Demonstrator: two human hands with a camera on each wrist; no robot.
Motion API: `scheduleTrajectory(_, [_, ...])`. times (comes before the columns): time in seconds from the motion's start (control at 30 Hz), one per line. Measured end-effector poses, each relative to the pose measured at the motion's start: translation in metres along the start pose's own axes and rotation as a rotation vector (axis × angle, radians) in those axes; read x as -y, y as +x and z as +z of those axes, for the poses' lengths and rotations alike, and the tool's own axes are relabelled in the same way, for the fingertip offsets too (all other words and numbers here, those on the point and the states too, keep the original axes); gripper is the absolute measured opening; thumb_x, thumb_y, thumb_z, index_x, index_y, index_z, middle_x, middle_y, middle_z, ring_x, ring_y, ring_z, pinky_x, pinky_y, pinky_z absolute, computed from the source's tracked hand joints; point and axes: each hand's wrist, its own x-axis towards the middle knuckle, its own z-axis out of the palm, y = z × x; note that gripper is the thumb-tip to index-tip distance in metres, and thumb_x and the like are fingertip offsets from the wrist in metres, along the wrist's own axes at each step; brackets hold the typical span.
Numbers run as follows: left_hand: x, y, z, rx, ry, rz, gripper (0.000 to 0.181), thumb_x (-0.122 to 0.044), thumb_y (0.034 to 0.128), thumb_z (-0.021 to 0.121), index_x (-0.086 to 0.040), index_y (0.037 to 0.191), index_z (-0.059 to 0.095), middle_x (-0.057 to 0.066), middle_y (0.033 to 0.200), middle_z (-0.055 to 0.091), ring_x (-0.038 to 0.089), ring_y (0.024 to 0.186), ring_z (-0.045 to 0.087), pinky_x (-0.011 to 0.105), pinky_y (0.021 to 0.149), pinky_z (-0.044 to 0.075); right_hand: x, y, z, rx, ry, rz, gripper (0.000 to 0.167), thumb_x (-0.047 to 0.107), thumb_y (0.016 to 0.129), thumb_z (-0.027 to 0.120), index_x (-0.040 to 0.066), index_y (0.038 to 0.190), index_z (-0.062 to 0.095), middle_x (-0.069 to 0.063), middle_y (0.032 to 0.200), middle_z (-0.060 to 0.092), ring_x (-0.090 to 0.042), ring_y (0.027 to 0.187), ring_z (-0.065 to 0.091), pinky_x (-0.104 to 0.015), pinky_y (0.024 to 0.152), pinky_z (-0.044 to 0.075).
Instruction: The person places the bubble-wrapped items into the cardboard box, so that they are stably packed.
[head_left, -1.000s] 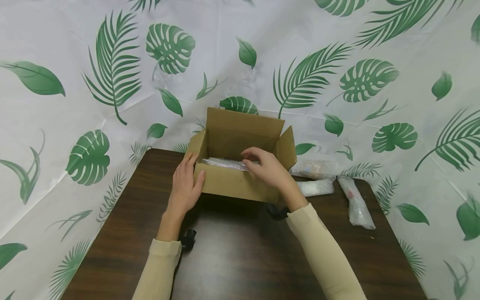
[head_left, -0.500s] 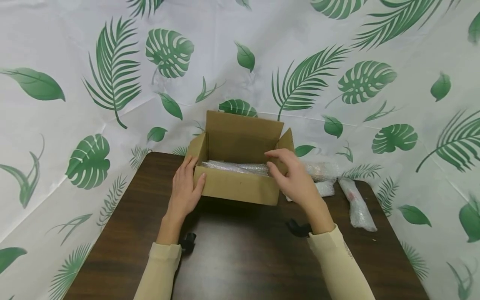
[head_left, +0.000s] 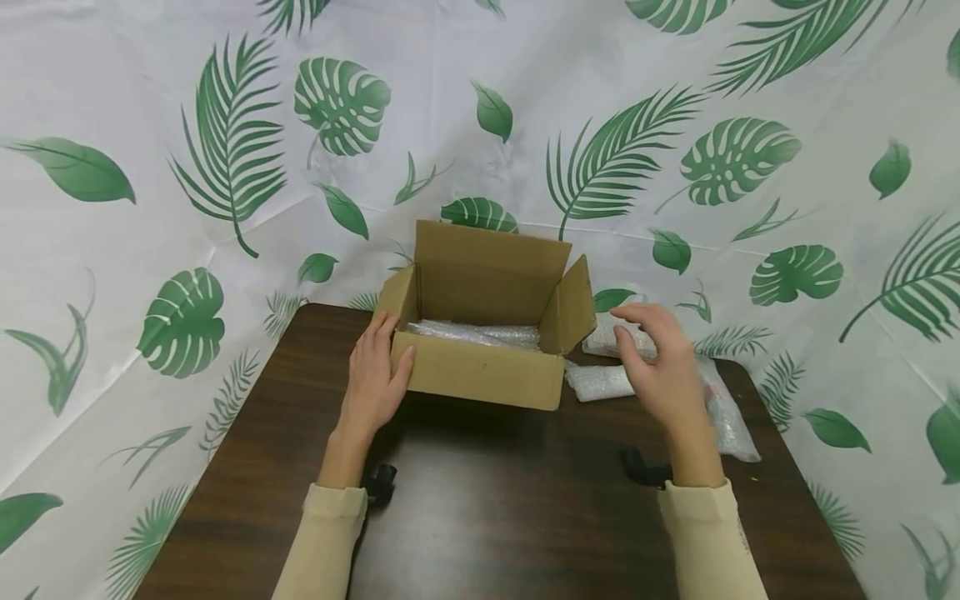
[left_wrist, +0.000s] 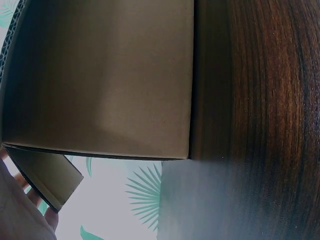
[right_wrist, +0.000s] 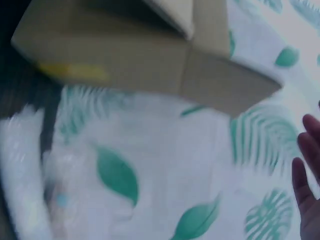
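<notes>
A cardboard box (head_left: 480, 375) stands with its flaps raised at the far side of the table. Bubble-wrapped packages (head_left: 472, 333) lie inside it. My left hand (head_left: 372, 375) holds the box's left front corner, thumb against the front wall and fingers along the left flap (left_wrist: 47, 175). To the right of the box, my right hand (head_left: 663, 367) is in the air with nothing in it, thumb and fingers apart. Near and partly behind it are more bubble-wrapped packages: one beside the box (head_left: 596, 382), one behind that (head_left: 603, 337), and one at the right (head_left: 731, 417).
The dark wooden table (head_left: 480, 517) stretches toward me in front of the box. A white sheet with green leaf prints (head_left: 495, 167) hangs just behind and beside the table.
My right hand has moved from inside the box out to the right, over the wrapped packages, holding nothing. My left hand has stayed on the box corner.
</notes>
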Motion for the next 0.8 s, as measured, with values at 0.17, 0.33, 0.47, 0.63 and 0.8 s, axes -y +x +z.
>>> scheduleTrajectory(0.17, [-0.001,0.0,0.0,0.012,-0.004,-0.017,0.064,-0.039,0.1107,0.053,-0.013,0.167,0.035,0.018,0.172,0.034,0.044,0.154,0.037,0.067,0.124,0.028,-0.031,-0.01,-0.009,0.155,-0.116,0.184,0.035,0.005,0.102,0.068,-0.001,0.137,0.067,-0.023,0.132,0.069,-0.043,0.121,0.061,-0.049,0.101,0.048])
scheduleTrajectory(0.33, [0.0,0.0,-0.001,0.001,-0.004,-0.012,0.064,-0.039,0.1106,0.054,-0.013,0.166,0.036,0.019,0.171,0.035,0.045,0.154,0.038,0.067,0.124,0.028,-0.074,-0.033,0.001,0.422,-0.172,0.36,0.04,0.01,0.109,0.057,0.002,0.149,0.058,-0.025,0.148,0.06,-0.049,0.136,0.054,-0.067,0.111,0.043])
scheduleTrajectory(0.47, [0.0,0.0,0.001,0.0,-0.005,-0.003,0.063,-0.038,0.1108,0.053,-0.013,0.166,0.036,0.02,0.17,0.036,0.045,0.153,0.038,0.068,0.123,0.029,-0.107,-0.055,0.011,0.497,-0.188,0.41,0.044,-0.002,0.105,0.054,0.0,0.149,0.058,-0.027,0.15,0.059,-0.05,0.141,0.051,-0.068,0.116,0.039])
scheduleTrajectory(0.63, [-0.001,-0.001,0.001,0.009,-0.019,-0.014,0.064,-0.039,0.1107,0.054,-0.013,0.166,0.036,0.02,0.171,0.035,0.045,0.154,0.037,0.068,0.123,0.028,-0.133,-0.072,0.015,0.59,-0.312,0.416,0.058,-0.008,0.096,0.059,0.004,0.153,0.056,-0.028,0.156,0.055,-0.056,0.144,0.046,-0.077,0.113,0.036])
scheduleTrajectory(0.8, [-0.003,-0.001,-0.002,0.0,-0.022,-0.01,0.063,-0.038,0.1105,0.055,-0.013,0.166,0.036,0.02,0.171,0.035,0.045,0.153,0.038,0.067,0.123,0.029,-0.142,-0.076,0.015,0.717,-0.38,0.488,0.071,-0.005,0.09,0.063,0.01,0.159,0.051,-0.028,0.165,0.045,-0.062,0.147,0.036,-0.087,0.11,0.027])
